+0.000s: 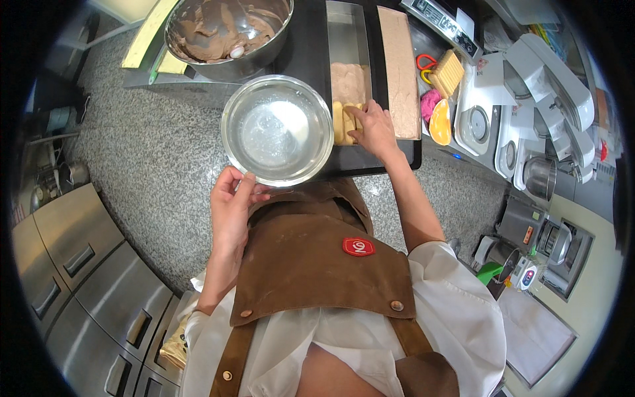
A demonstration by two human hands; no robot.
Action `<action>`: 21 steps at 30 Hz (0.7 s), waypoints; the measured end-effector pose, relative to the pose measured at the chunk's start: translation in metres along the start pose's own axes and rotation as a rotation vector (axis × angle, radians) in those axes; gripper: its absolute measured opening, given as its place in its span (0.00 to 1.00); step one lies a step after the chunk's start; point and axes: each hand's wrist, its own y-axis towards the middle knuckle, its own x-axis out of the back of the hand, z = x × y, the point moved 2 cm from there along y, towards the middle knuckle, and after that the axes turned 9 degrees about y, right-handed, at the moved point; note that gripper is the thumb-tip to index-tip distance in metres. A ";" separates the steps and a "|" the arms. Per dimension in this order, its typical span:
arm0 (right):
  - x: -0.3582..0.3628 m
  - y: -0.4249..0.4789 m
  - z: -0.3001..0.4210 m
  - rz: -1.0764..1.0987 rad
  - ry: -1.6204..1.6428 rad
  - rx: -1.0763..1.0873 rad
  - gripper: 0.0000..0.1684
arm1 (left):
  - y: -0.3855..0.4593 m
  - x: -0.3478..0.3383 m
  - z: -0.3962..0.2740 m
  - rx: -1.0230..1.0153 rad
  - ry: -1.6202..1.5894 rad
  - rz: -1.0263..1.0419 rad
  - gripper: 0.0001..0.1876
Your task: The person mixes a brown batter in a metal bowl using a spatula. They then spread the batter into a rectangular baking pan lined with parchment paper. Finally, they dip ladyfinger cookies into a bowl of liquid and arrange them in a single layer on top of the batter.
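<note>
My left hand (pixel 235 196) grips the near-left rim of a shallow metal bowl (pixel 278 130) of clear liquid. The fingers of my right hand (pixel 374 129) touch pale ladyfinger-like biscuits (pixel 338 123) lined up at the near end of a long metal loaf tin (pixel 347 42). Brown cream (pixel 347 82) covers the middle of the tin, behind the biscuits; its far part shows bare metal. Right of it stands a second long tin filled level with brown cream (pixel 403 74). Both tins rest on a black baking tray (pixel 357 161).
A big steel mixing bowl (pixel 228 62) with brown cream stands at the back left. To the right lie red-and-yellow-handled scissors (pixel 425 63), a stack of biscuits (pixel 447 72), a pink cloth-like item (pixel 430 104), a yellow dish (pixel 440 123) and a digital scale (pixel 446 27).
</note>
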 end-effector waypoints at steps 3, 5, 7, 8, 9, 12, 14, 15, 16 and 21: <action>-0.001 -0.002 -0.004 -0.027 0.065 -0.010 0.33 | 0.003 -0.002 0.000 0.004 0.020 0.009 0.08; 0.013 -0.002 0.010 -0.101 0.213 -0.033 0.30 | 0.003 -0.001 0.000 -0.003 0.027 0.016 0.07; 0.033 0.001 0.035 -0.211 0.404 0.012 0.25 | 0.007 -0.002 0.002 -0.017 0.020 0.047 0.07; 0.042 0.002 0.052 -0.237 0.493 0.024 0.23 | 0.008 -0.002 0.004 -0.024 0.042 0.044 0.07; 0.048 0.004 0.067 -0.264 0.581 0.032 0.21 | 0.008 -0.004 0.003 -0.033 0.049 0.042 0.07; 0.046 0.009 0.089 -0.239 0.472 0.169 0.16 | 0.008 -0.017 -0.003 -0.074 0.075 0.048 0.07; 0.038 0.010 0.087 -0.292 0.398 0.247 0.15 | 0.008 -0.021 -0.003 -0.069 0.115 0.043 0.07; 0.040 0.009 0.086 -0.287 0.466 0.202 0.15 | 0.011 -0.026 -0.003 -0.078 0.125 0.046 0.07; 0.040 0.008 0.081 -0.310 0.490 0.205 0.14 | 0.014 -0.030 -0.001 -0.084 0.095 0.043 0.07; 0.071 0.008 0.028 -0.307 0.647 0.007 0.13 | 0.020 -0.044 -0.003 -0.050 0.027 0.097 0.07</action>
